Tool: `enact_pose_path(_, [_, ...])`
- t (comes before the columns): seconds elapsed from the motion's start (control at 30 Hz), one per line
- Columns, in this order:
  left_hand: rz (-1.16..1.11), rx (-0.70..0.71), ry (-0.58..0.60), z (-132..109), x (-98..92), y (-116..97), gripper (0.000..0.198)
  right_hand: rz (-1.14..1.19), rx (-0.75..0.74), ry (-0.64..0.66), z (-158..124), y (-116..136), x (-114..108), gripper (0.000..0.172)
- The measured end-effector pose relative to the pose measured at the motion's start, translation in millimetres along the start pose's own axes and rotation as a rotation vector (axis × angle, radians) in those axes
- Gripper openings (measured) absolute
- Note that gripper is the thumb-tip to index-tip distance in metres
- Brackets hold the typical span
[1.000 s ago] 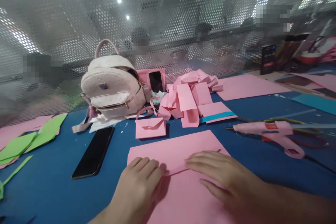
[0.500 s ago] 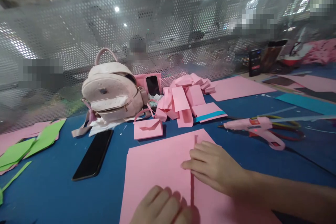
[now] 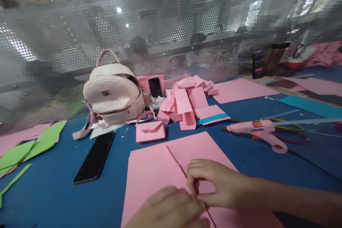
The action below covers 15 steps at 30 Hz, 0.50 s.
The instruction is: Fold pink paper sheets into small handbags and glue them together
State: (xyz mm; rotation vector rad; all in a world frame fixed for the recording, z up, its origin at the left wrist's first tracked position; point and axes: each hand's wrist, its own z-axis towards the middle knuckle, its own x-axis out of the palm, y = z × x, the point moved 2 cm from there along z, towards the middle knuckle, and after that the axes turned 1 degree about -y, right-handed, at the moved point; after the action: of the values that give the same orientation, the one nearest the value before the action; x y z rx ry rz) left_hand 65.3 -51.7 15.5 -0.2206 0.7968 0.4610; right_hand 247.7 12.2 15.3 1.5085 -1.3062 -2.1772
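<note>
Left hand (image 3: 171, 210) over pink sheets (image 3: 149, 169) on the table (image 3: 53, 199); its grip can't be told. Thin strip (image 3: 175, 158) atop them, likely light, bendy, easily creased; best held by edges. Right hand (image 3: 227, 187): fingertips together, pinching strip.

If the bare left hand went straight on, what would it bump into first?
Probably the bare right hand, just ahead over the pink paper sheet; they may already touch, depth is unclear.

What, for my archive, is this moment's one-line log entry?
left hand: over pink sheets; right hand: at narrow dark strip; glue gun: right of sheets
</note>
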Motion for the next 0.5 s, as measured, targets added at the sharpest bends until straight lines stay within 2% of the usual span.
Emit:
enact_pose_path(0.1, [0.024, -0.111, 0.047, 9, -21.2, 17, 0.022, 0.061, 0.11, 0.13, -2, 11, -11, 0.02])
enact_pose_path(0.17, [0.082, -0.158, 0.151, 14, -26.8, 25, 0.032, 0.064, 0.146, 0.233, -2, 21, -18, 0.022])
enact_pose_path(0.2, [0.093, -0.172, 0.175, 16, -27.2, 27, 0.028, 0.032, 0.142, 0.266, -2, 26, -22, 0.022])
enact_pose_path(0.27, [0.074, -0.183, 0.13, 14, -25.2, 28, 0.007, -0.091, 0.11, 0.252, 0, 33, -28, 0.02])
enact_pose_path(0.33, [0.03, -0.224, 0.123, 6, -21.1, 27, 0.024, -0.203, 0.099, 0.168, 1, 36, -33, 0.021])
enact_pose_path(0.4, [-0.049, -0.376, 0.227, -5, -18.2, 26, 0.025, -0.241, 0.141, 0.112, 0, 32, -35, 0.021])
enact_pose_path(0.5, [-0.237, -0.676, 0.396, -19, -20.1, 25, 0.021, -0.238, 0.214, 0.137, -4, 18, -34, 0.012])
